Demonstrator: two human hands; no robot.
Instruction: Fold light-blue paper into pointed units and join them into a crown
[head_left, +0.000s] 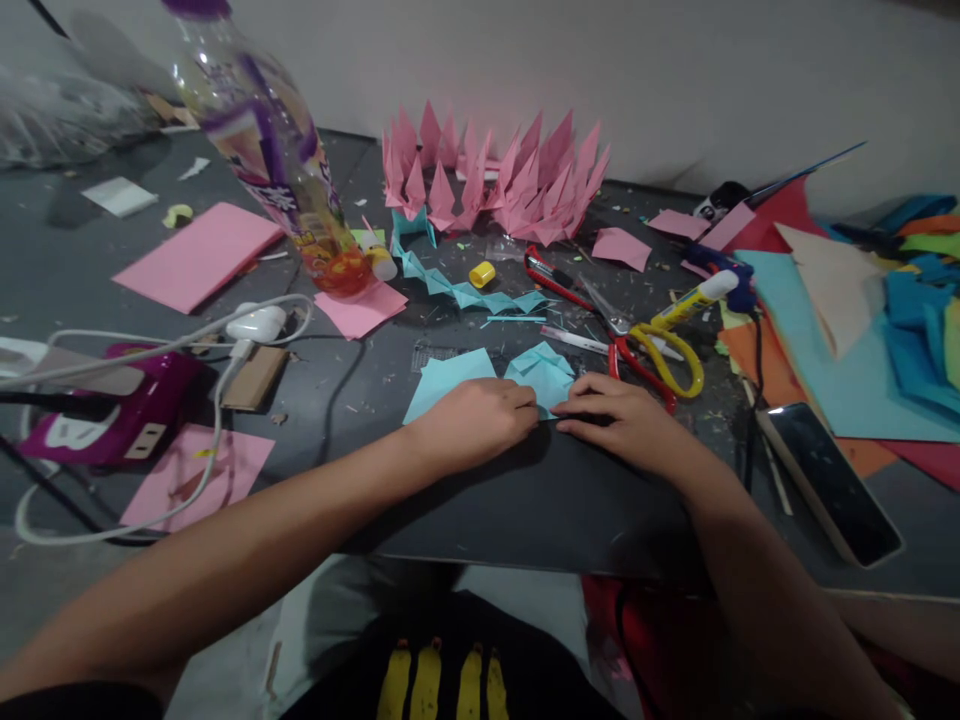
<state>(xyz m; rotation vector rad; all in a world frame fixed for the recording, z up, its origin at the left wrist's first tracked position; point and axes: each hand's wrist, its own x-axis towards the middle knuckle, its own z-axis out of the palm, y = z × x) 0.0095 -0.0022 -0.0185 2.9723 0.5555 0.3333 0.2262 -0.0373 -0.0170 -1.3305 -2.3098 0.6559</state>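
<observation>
A small light-blue folded paper (541,375) lies on the dark table between my two hands. My left hand (487,420) has its fingers curled and pressed together at the paper's left and lower edge. From the other side, my right hand (626,420) pinches the lower right corner with thumb and fingers. Under and beside my left hand lies a stack of blue paper sheets (450,380). Just beyond the folded paper run a zigzag strip of joined blue folded pieces (465,292) and a white pen (574,340).
A ring of pink folded points (495,180) stands at the back. Scissors (664,355), a red cutter (555,278), a glue stick (694,300) and a phone (832,485) lie right. A tilted bottle (277,150), pink sheets (199,255) and a purple power strip (112,410) with cables are left.
</observation>
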